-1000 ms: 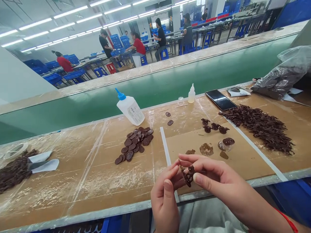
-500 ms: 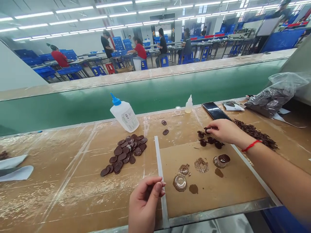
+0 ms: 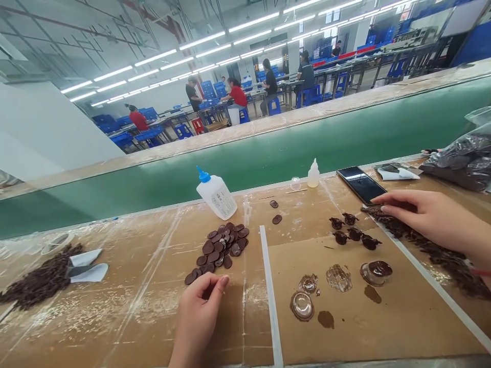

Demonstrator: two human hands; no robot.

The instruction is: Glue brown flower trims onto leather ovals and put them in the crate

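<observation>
My left hand (image 3: 197, 314) rests on the brown bench at the near edge of a pile of flat dark brown discs (image 3: 220, 248). Its thumb and forefinger are curled together in a pinch; what is between them is hidden. My right hand (image 3: 425, 220) reaches out to the right with fingers stretched, and its fingertips lie on the top of a long heap of small dark brown pieces (image 3: 433, 250). Several small assembled brown pieces (image 3: 353, 232) lie on the cardboard sheet (image 3: 383, 322) just left of that hand.
A white glue bottle (image 3: 217, 197) with a blue tip, a small dropper bottle (image 3: 313, 175) and a phone (image 3: 360, 185) stand by the green conveyor belt (image 3: 268, 153). A glue-filled cap (image 3: 376, 271) and a clear dome (image 3: 302, 305) sit on the cardboard. A plastic bag (image 3: 464, 158) lies at far right. People work at tables behind.
Both hands held one brown piece near my body. The right hand set it among the assembled pieces, then moved right onto the heap. The left hand moved up to the discs.
</observation>
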